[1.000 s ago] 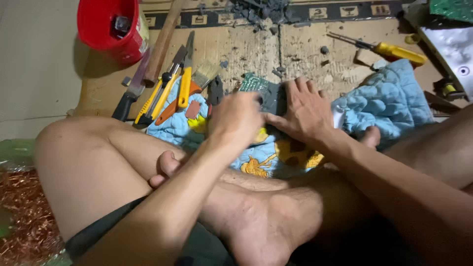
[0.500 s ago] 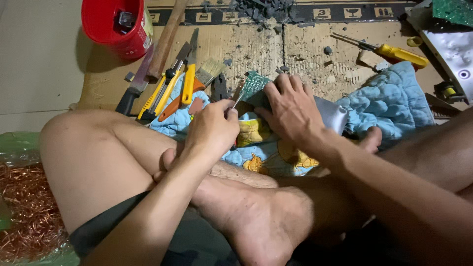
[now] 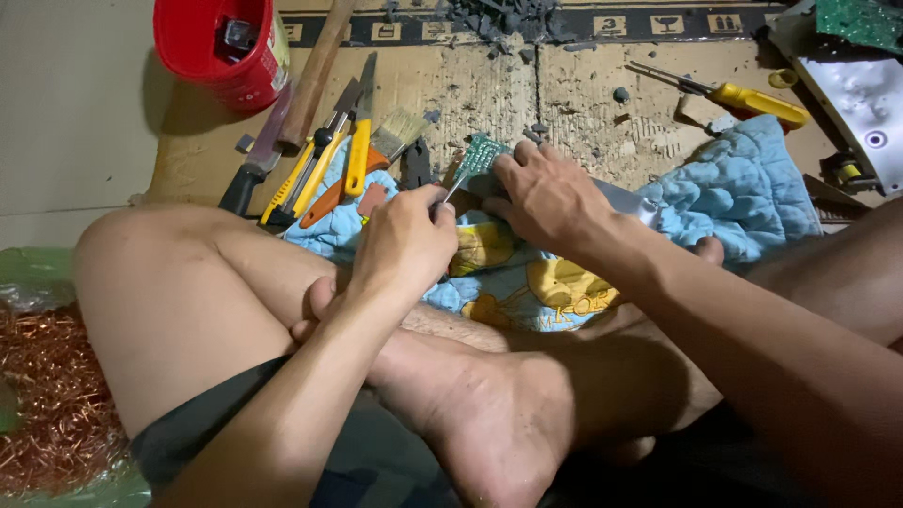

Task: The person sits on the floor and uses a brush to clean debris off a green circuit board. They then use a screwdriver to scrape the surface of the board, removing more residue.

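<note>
My left hand [image 3: 406,237] is closed around a thin metal tool whose tip reaches up to a small green circuit board [image 3: 479,154]. My right hand [image 3: 546,196] rests fingers-down on the same board and presses it against the light blue quilted cloth [image 3: 743,193] spread over my crossed legs. The board tilts up at its far end. Part of the tool is hidden inside my left fist.
A red bucket [image 3: 218,49] stands at the upper left. Pliers, a knife, a paintbrush [image 3: 395,136] and yellow-handled tools [image 3: 357,155] lie on cardboard beyond my knees. A yellow screwdriver [image 3: 743,94] lies upper right near a white metal panel [image 3: 861,94]. Copper wire scraps [image 3: 47,395] pile at left.
Both hands moved slightly toward me and left. My left hand now points the thin tool at the board's edge, and the board shows more clearly above my right fingers.
</note>
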